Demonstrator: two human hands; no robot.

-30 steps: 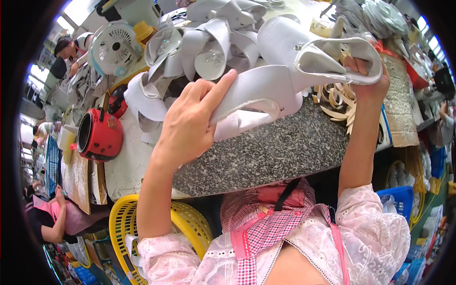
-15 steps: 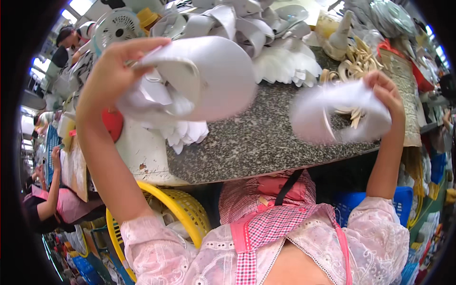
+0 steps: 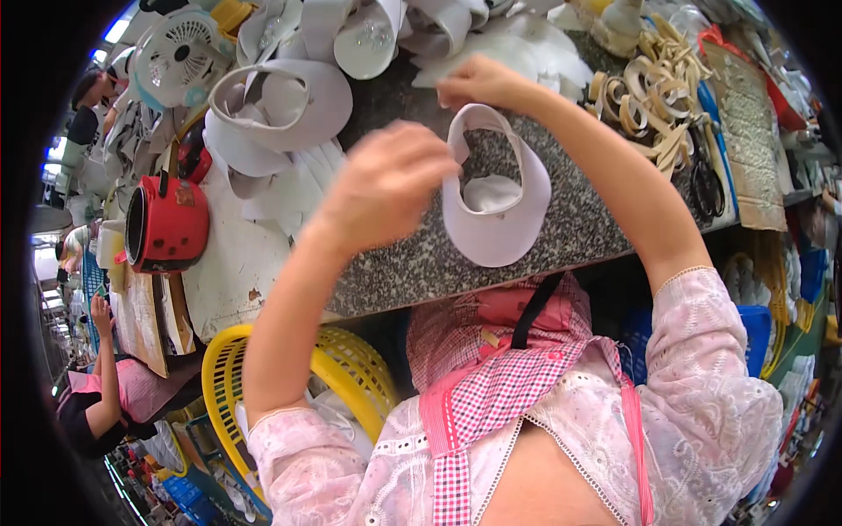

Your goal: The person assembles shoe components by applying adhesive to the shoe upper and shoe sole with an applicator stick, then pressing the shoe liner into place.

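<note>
A white sun visor (image 3: 497,235) is over the speckled granite top in front of me, its brim toward me. My left hand (image 3: 386,186) is smeared by motion, its fingertips at the left end of the visor's band. Whether they grip it I cannot tell. Just beyond the band, my right hand (image 3: 482,85) is curled closed beside a pile of thin white pieces (image 3: 535,54). What its fingers hold, if anything, is hidden. Another white visor (image 3: 320,110) lies on a stack of visors at the left.
Beige strips (image 3: 645,96) lie in a tangle at the right, near black-handled scissors (image 3: 707,180). At left stand a red pot-like container (image 3: 167,223) and a white fan (image 3: 182,54). A yellow basket (image 3: 230,368) sits below the counter's near edge. A co-worker's arm (image 3: 107,364) shows far left.
The visor from my left hand now lies on the left stack, and that hand has moved right. The other visor has come left to the middle; my right hand has swung left and away.
</note>
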